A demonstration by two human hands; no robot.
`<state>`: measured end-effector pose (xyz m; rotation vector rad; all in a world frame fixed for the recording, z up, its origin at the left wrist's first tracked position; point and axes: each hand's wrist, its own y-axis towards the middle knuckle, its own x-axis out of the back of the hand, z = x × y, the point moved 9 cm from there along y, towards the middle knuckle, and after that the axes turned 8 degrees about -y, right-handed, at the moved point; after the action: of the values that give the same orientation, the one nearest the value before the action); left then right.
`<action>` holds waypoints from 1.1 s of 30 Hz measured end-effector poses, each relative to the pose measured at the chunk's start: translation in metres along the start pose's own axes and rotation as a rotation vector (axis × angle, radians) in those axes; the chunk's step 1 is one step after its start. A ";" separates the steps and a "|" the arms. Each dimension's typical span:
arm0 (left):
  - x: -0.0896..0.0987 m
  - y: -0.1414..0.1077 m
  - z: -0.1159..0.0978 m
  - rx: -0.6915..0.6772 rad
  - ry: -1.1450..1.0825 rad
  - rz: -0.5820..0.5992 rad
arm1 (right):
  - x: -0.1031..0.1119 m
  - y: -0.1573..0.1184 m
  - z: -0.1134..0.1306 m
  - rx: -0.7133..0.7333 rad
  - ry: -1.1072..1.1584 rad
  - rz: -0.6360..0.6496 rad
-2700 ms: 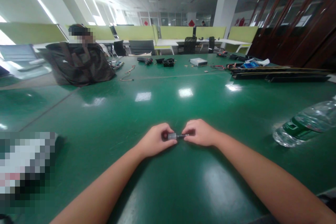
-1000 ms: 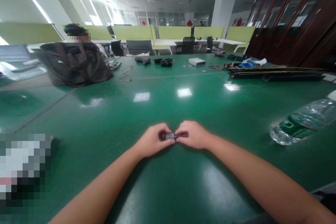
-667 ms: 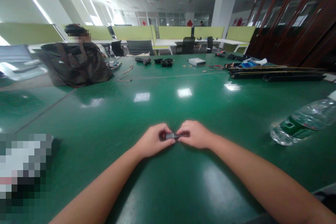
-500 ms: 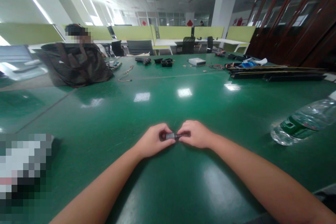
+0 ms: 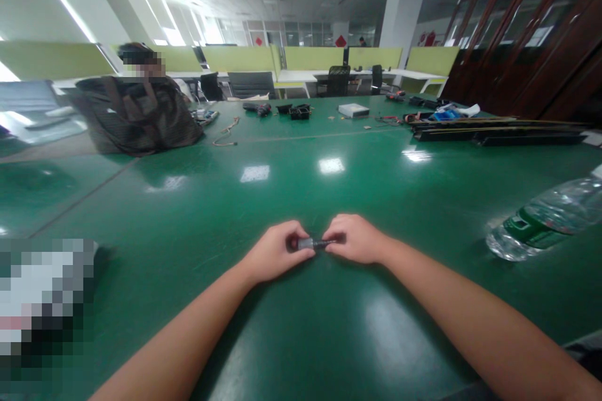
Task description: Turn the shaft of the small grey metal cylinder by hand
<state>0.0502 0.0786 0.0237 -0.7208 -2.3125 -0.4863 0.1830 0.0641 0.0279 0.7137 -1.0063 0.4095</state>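
Note:
A small dark cylindrical object [image 5: 306, 244] with a grey middle section lies sideways between my two hands, just over the green table [image 5: 291, 200]. My left hand [image 5: 277, 250] is closed round its left end, thumb below and fingers above. The fingertips of my right hand [image 5: 352, 239] pinch its thin dark right end. A short dark stretch of the object shows between the two hands. What exactly the object is, I cannot make out.
A clear water bottle [image 5: 536, 222] lies at the right. A blurred box [image 5: 42, 294] is at the left edge. Farther back are a dark bag [image 5: 141, 116], a white box [image 5: 353, 111], black strips [image 5: 498, 131] and a seated person [image 5: 138, 59] behind the bag.
My right hand has shifted slightly to the right, so more of the object's dark part shows between the hands. My left hand has stayed in place.

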 end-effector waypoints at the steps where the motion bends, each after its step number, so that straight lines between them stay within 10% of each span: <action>1: 0.000 0.000 0.000 0.001 0.000 0.000 | 0.001 0.000 -0.001 0.000 0.002 -0.002; 23: 0.000 0.000 0.000 -0.002 -0.003 -0.001 | 0.016 -0.014 -0.043 -0.204 0.065 0.106; 33: 0.004 0.001 -0.003 -0.048 -0.002 -0.042 | 0.003 -0.002 -0.026 -0.147 0.152 0.054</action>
<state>0.0495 0.0790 0.0292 -0.6967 -2.3291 -0.5620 0.2016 0.0812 0.0205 0.5169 -0.9032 0.4256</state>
